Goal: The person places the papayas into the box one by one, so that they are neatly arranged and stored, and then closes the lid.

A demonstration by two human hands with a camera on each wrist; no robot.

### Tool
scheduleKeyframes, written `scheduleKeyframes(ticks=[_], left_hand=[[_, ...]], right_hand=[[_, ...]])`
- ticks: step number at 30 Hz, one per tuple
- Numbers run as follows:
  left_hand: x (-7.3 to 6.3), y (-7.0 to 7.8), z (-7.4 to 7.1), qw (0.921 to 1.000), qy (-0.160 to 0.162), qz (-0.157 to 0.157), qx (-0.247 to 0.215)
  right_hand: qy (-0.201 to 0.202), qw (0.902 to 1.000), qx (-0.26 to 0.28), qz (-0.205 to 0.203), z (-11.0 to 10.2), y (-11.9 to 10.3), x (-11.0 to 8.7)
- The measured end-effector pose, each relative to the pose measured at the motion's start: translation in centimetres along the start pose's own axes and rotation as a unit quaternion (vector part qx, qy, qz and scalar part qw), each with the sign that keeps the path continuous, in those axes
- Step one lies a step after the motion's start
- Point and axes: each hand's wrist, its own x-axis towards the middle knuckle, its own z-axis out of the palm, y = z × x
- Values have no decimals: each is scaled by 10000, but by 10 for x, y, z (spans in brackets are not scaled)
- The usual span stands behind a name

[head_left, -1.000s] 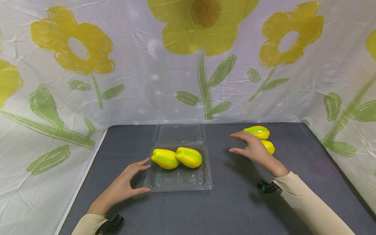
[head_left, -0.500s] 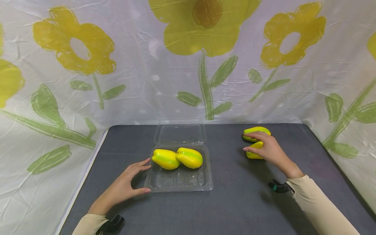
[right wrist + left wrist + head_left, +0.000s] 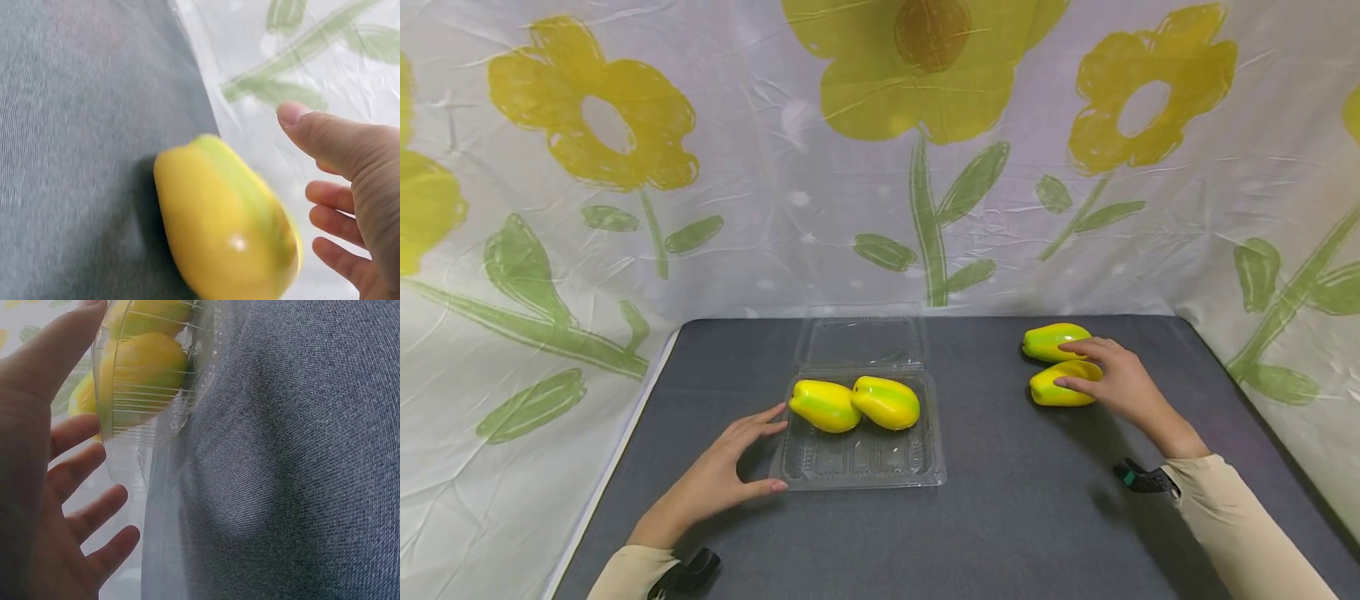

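Left hand [image 3: 718, 471] released, fingers apart at clear container [image 3: 857, 473], contact unclear. Inside container, right of that hand: left yellow-green fruit [image 3: 822, 407] and right yellow-green fruit [image 3: 889, 404], side by side. Lid [image 3: 861, 342] open, beyond them. Right hand [image 3: 1126, 383] released, nothing grasped; near yellow-green fruit [image 3: 1051, 387] just left of it, far yellow-green fruit [image 3: 1047, 340] just beyond.

A pale sheet [image 3: 737, 250] with yellow flowers [image 3: 651, 100] hangs behind a grey-topped table [image 3: 985, 533].
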Motion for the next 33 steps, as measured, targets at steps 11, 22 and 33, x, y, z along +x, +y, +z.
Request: scheduleKeyframes(ticks=[11, 22, 33], left_hand=[[0, -2, 1, 10000, 22, 86, -23], [0, -2, 0, 10000, -13, 28, -50], [0, -1, 0, 10000, -28, -51, -32]], right_hand=[[-85, 9998, -165, -8, -3, 22, -7], [-451, 9987, 18, 228, -5, 39, -11], [-536, 9985, 101, 60, -3, 48, -12]])
